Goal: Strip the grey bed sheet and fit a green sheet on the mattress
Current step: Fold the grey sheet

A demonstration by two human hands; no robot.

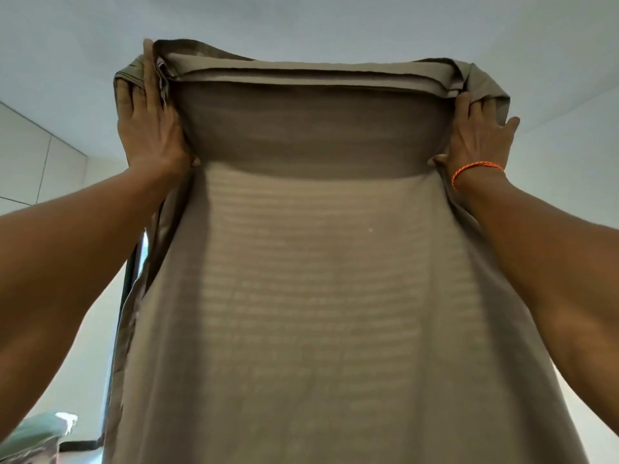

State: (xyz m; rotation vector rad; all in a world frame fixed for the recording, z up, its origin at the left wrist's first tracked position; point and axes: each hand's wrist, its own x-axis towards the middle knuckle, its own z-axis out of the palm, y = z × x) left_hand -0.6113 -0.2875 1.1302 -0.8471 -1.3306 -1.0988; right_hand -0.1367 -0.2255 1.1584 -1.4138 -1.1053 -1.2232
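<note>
- Both bare forearms reach up and out from the camera, framing a wide panel of grey-brown woven bed sheet (318, 296) that hangs between them and runs out of the bottom of the view.
- At the top left, the left hand (150, 128) grips the folded upper edge, fingers running up along the bunched corner and thumb tucked in against the cloth.
- Opposite it, the right hand (477, 135), with a thin orange cord bracelet (475, 170) at the wrist, pinches the other corner, spare fabric bunched above the knuckles.
- Judged from this, the sheet is already off the mattress and is being folded or shaken out; the mattress itself is out of view.
- To do this well, keep the two corners level and pulled taut so the hem lies straight, then bring the hands together edge to edge.
- Watch the loose flap trailing down the left side: it may twist into the fold.
- Pale green cloth (37, 433) shows at the bottom left, possibly the replacement sheet.
</note>
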